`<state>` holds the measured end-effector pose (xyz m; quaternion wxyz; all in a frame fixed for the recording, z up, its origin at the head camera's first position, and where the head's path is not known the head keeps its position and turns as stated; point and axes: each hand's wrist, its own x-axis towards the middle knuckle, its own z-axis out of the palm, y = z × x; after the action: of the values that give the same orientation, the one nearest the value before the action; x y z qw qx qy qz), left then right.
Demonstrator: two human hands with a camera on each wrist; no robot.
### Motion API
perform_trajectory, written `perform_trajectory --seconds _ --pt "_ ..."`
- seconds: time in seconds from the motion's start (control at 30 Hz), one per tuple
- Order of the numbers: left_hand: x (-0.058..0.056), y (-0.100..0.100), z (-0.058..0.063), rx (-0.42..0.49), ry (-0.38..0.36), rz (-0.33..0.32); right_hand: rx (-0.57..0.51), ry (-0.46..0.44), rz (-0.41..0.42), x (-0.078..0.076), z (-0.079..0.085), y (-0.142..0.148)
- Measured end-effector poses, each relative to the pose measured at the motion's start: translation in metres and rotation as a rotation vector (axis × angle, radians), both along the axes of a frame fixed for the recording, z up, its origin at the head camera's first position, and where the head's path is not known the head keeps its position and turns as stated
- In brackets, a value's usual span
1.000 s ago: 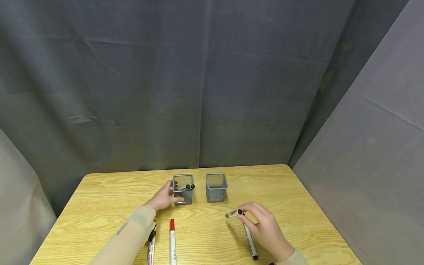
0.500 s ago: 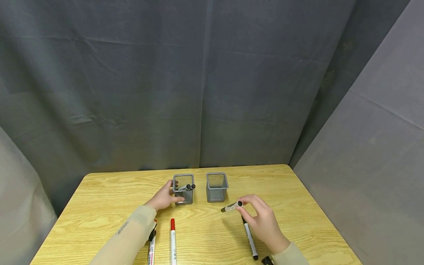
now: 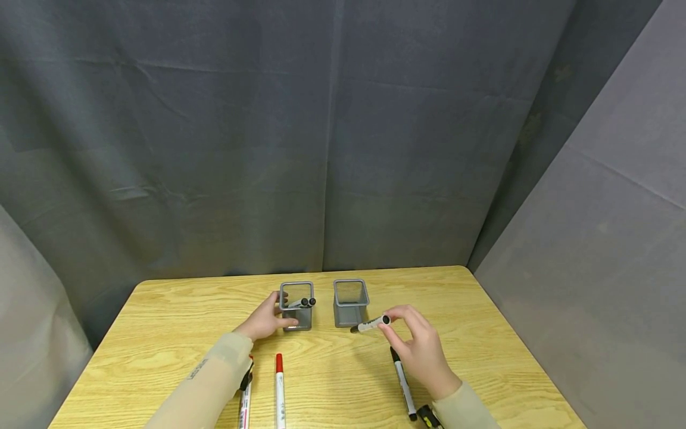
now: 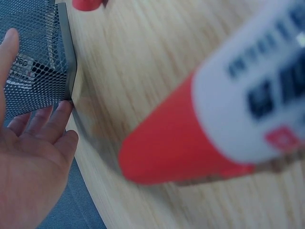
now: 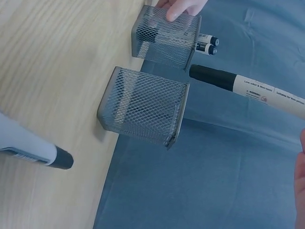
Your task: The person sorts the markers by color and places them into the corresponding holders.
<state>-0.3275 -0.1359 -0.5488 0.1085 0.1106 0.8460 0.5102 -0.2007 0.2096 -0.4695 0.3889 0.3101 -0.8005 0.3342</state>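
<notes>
My left hand (image 3: 262, 319) grips the left mesh pen cup (image 3: 301, 322), thumb across the near side and fingers round the far side. Two black-ended markers (image 5: 207, 48) lean inside it, ends past the rim. My right hand (image 3: 423, 354) pinches a white marker (image 3: 370, 325) by one end between thumb and fingers. In the right wrist view that marker's black cap (image 5: 212, 76) points toward the cups, off the table. The right mesh pen cup (image 3: 349, 316) holds nothing and stands just beyond the marker's tip.
A black-capped marker (image 3: 404, 387) lies under my right forearm's side. Two red-capped markers, one (image 3: 280, 387) in full view and another (image 3: 245, 408) partly behind my left sleeve, lie at the near left. Grey curtains (image 3: 321, 149) stand behind the table (image 3: 177, 316).
My right hand has moved forward and slightly left with the marker, bringing its tip close to the right cup. My left hand stays on the left cup.
</notes>
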Motion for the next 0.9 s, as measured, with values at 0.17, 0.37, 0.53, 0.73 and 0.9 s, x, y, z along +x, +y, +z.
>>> perform_trajectory --seconds 0.17,0.37,0.53,0.73,0.9 --pt "0.0 0.0 0.0 -0.008 -0.001 0.004 -0.011 -0.008 0.004 -0.005 0.004 -0.004" --pt "0.001 0.0 0.001 -0.007 -0.002 0.0 -0.032 0.014 0.011 -0.012 0.007 -0.01" --pt "0.003 -0.001 0.002 -0.007 0.0 0.0 -0.051 0.044 0.01 -0.018 0.006 -0.015" --pt "0.002 0.001 0.002 -0.011 -0.002 0.01 -0.079 0.038 0.012 -0.024 0.008 -0.023" --pt "0.002 0.001 0.002 -0.015 0.003 0.009 -0.086 0.032 0.015 -0.03 0.01 -0.032"
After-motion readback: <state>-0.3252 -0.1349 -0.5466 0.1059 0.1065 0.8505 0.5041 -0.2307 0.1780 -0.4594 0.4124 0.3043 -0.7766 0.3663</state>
